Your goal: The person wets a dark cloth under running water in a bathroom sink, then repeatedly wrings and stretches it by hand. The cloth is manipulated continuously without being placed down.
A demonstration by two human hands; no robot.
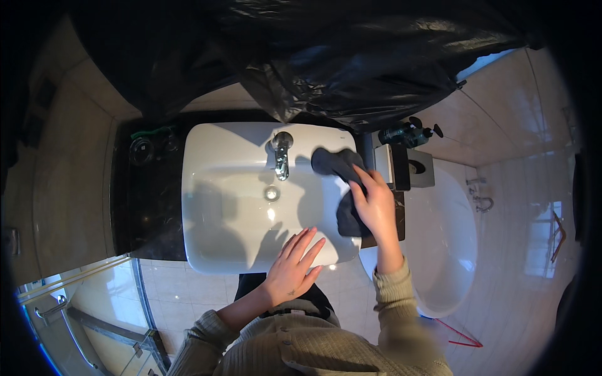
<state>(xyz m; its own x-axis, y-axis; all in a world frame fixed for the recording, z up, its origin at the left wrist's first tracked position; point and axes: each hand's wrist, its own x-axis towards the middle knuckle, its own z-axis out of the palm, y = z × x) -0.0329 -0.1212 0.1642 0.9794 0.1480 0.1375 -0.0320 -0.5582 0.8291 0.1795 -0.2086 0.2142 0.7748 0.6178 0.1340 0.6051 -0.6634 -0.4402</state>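
A dark grey cloth (350, 218) is bunched in my right hand (375, 202), pressed on the right rim of a white ceramic washbasin (207, 254). Part of the cloth spreads toward the back right corner of the basin, and another part hangs below my fingers. My left hand (295, 270) holds nothing; its fingers are apart over the basin's front edge. Whether they touch the ceramic I cannot tell. The chrome faucet (282, 157) stands at the back middle, with a round metal drain (272, 193) in front of it.
Black plastic sheeting (338, 61) hangs behind the basin. Pump bottles (418, 136) and a tissue box (420, 169) stand at the right, near a white bathtub (442, 244). Small clear glass items (142, 150) rest on the black stone counter (150, 211) at left.
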